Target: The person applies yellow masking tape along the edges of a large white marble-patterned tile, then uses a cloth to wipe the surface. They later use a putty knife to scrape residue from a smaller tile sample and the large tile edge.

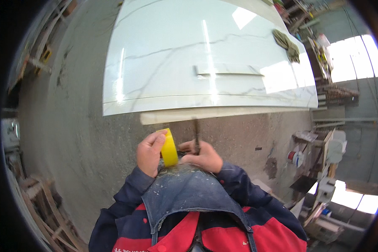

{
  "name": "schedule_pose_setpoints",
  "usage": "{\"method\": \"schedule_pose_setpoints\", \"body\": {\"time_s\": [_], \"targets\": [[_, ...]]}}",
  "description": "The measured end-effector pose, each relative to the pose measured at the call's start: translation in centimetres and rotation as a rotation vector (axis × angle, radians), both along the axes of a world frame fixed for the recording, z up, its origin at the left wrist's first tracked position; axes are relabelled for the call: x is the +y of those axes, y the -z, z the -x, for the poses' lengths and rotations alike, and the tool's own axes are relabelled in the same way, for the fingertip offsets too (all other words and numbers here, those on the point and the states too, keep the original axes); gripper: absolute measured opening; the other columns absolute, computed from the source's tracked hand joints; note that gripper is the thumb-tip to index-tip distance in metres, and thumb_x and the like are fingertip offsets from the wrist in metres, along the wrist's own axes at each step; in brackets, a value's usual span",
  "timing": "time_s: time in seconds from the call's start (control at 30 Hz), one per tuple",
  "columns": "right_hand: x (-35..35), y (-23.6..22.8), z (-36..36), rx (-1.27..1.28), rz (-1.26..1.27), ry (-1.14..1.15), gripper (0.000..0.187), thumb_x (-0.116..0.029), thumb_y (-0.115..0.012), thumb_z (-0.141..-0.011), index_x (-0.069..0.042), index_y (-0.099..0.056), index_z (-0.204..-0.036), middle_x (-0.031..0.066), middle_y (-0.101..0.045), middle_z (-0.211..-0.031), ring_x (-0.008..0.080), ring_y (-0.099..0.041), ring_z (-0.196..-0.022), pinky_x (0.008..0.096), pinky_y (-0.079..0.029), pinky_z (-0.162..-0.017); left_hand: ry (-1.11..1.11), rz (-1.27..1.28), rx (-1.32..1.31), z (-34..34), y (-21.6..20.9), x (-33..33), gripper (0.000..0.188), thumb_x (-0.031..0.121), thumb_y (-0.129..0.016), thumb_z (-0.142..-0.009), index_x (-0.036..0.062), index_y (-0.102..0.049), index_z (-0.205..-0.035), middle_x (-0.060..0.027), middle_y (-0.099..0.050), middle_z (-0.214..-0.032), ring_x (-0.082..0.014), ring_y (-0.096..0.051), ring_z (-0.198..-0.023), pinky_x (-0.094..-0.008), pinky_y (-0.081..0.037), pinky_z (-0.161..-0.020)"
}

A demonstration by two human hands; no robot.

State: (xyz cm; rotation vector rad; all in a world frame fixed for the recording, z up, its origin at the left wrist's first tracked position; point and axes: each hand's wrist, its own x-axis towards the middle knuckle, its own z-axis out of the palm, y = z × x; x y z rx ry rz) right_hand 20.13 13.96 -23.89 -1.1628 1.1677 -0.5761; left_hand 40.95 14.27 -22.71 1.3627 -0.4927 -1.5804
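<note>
My left hand [150,152] is closed around a roll of yellow tape [169,148], held on edge in front of my apron. Close beside it, my right hand [203,157] grips a slim dark tool [196,136] that points away from me; its exact kind is blurred. Some of the right fingers reach behind the tape roll, and I cannot tell whether they touch it. Beyond both hands lies a large glossy white slab [155,80] with grey veins. A thin L-shaped square [231,74] rests on the slab.
A crumpled olive-green cloth [286,45] lies at the slab's far right. Below the slab's near edge runs a pale board [176,115]. On the right stand cluttered shelves and a red-and-white spool [296,158]. Wooden frames [50,210] line the lower left.
</note>
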Motion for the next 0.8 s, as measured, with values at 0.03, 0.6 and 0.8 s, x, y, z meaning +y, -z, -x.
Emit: {"method": "schedule_pose_setpoints", "body": {"time_s": [0.03,0.6,0.8], "targets": [[0.4,0.0,0.5,-0.019,-0.022,-0.017,0.033,-0.020,-0.082,-0.080,-0.001,-0.063,-0.100,0.0054,-0.066,-0.087,0.0135,-0.059,-0.079,0.0299,-0.050,-0.074,0.003,-0.001,0.046,2.2,-0.7,-0.2,0.026,0.018,-0.066,-0.097,-0.0008,-0.072,-0.113,-0.0072,-0.070,-0.103,-0.0121,-0.063,-0.089,-0.0267,-0.051,-0.079],[3.3,-2.4,13.2,0.115,0.207,0.303,0.037,-0.028,-0.080,-0.082,-0.001,-0.056,-0.094,0.0137,-0.059,-0.080,0.0203,-0.055,-0.071,0.0353,-0.046,-0.066,0.725,0.320,-0.592,13.5,-1.1,-10.8,0.020,0.017,-0.073,-0.084,-0.0013,-0.077,-0.090,-0.0088,-0.073,-0.085,-0.0172,-0.067,-0.078,-0.0287,-0.051,-0.072],[3.8,-1.4,15.0,0.180,0.133,0.421,0.034,-0.026,-0.076,-0.084,0.000,-0.059,-0.100,0.0136,-0.063,-0.087,0.0218,-0.060,-0.077,0.0358,-0.048,-0.072,0.674,0.674,-0.962,17.0,3.4,-19.0,0.017,0.024,-0.072,-0.084,0.0089,-0.079,-0.089,-0.0124,-0.070,-0.086,-0.0326,-0.064,-0.086,-0.0405,-0.050,-0.079]]}}
